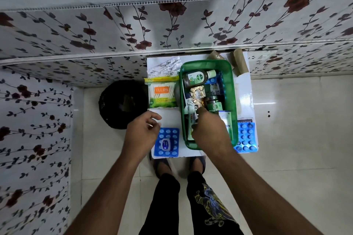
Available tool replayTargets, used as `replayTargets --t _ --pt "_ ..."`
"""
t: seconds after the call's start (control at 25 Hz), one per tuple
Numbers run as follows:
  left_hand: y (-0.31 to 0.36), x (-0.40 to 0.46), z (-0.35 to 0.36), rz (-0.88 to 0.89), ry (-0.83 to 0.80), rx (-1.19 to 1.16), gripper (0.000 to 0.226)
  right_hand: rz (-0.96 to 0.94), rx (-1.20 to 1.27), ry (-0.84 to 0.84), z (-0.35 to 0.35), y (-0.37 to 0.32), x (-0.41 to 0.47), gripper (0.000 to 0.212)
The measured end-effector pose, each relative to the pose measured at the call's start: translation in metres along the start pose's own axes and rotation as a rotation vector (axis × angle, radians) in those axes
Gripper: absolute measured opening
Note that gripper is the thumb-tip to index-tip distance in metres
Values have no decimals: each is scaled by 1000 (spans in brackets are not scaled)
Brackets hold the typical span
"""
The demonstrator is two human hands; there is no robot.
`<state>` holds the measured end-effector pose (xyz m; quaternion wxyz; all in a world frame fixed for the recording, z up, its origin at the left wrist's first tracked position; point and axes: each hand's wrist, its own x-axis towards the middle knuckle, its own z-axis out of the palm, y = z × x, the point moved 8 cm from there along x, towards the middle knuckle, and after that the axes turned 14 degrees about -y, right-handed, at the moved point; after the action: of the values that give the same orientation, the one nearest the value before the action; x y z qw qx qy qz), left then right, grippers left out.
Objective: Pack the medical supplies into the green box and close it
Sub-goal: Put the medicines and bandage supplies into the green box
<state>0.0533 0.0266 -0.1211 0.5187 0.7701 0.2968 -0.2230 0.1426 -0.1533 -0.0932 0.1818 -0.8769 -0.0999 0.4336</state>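
The open green box (232, 91) stands on a small white table (172, 114). Inside lie a brown antiseptic bottle (196, 78), gold blister strips (198, 93), a dark jar (213, 102) and small tubes. My right hand (209, 129) reaches into the box's near end, fingers curled around something small; what it grips is hidden. My left hand (143, 131) hovers over the table left of the box, fingers loosely apart and holding nothing. A cotton swab pack (162, 92), a blue pill strip (168, 142) bearing a small blue tin (165, 144), and another blue pill strip (246, 137) lie outside.
A silver foil pack (164, 66) and brown rolls (238, 61) lie at the table's far edge. A black bin (122, 103) stands on the floor left of the table. Floral wall panels rise behind and to the left. My feet are under the near edge.
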Motion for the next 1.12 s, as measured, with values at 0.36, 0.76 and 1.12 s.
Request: replayTargets --t 0.36,0.76,1.12 --pt "-21 -14 46 75 -328 650 57 268 388 264 -98 128 27 27" --pt "36 -33 10 223 -61 478 39 267 457 187 -77 132 59 28" --pt "169 28 56 394 -60 718 43 184 704 393 -107 156 12 20"
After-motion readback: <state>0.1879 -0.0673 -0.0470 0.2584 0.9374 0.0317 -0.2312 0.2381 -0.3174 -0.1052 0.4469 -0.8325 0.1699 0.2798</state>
